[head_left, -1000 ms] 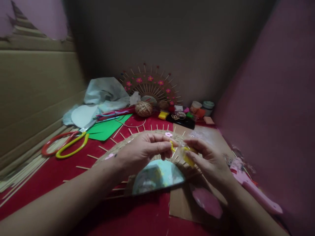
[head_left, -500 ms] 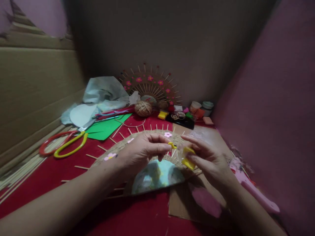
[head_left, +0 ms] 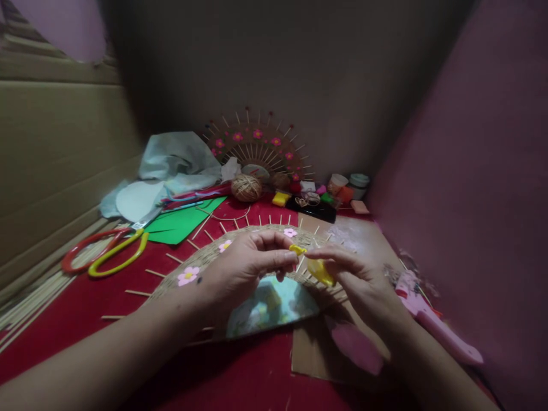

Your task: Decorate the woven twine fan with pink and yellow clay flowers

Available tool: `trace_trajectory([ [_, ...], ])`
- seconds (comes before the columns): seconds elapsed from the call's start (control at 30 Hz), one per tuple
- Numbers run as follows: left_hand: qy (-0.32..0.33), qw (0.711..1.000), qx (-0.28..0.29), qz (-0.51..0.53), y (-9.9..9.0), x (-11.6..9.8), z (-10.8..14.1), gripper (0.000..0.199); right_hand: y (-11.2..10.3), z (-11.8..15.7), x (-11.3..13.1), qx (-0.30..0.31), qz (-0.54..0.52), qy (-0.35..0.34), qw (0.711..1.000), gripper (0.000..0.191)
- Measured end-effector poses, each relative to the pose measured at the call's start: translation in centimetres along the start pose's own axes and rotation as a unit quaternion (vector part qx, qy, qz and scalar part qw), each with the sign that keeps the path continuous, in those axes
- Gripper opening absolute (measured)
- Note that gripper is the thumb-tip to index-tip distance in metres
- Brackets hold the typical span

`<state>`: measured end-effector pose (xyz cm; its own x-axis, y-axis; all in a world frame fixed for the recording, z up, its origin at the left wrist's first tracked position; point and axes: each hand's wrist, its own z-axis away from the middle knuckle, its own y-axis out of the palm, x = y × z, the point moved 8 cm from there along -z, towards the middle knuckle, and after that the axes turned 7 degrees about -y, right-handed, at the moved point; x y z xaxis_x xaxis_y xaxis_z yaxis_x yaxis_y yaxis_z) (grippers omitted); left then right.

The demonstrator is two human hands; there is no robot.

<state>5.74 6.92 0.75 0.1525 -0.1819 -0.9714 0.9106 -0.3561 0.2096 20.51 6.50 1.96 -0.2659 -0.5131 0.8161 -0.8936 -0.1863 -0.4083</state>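
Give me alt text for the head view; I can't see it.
The left grip pinches a small yellow piece; the right grip holds a larger yellow lump close beside it. Beneath them lies a woven fan with pink flowers; scissors lie at left, another flowered fan stands behind.

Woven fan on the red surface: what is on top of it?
Pink flowers show on the woven fan, at least two with yellow centres. The left hand hides part of the band, so whatever lies there cannot be seen.

1 pr red/yel. scissors (head_left: 115, 247) by grn sheet (head_left: 184, 224); 1 twine ball (head_left: 246, 188) behind; 1 pink glue gun (head_left: 440, 330), R.
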Motion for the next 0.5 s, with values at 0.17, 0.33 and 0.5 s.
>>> trace_trajectory([
  [0.17,0.016,0.997,-0.012,-0.070,0.3,-0.3,0.2,0.007,0.5,0.0,0.3,0.000,0.009,0.008,1.000,0.019],
  [0.33,0.044,0.981,-0.027,-0.185,1.1,-0.9,0.6,0.005,1.3,0.1,0.6,-0.005,0.002,0.001,1.000,0.012],
  [0.5,0.134,0.954,-0.033,-0.266,1.9,-1.6,1.2,0.012,1.5,0.2,0.1,-0.008,-0.021,0.013,1.000,0.012],
])
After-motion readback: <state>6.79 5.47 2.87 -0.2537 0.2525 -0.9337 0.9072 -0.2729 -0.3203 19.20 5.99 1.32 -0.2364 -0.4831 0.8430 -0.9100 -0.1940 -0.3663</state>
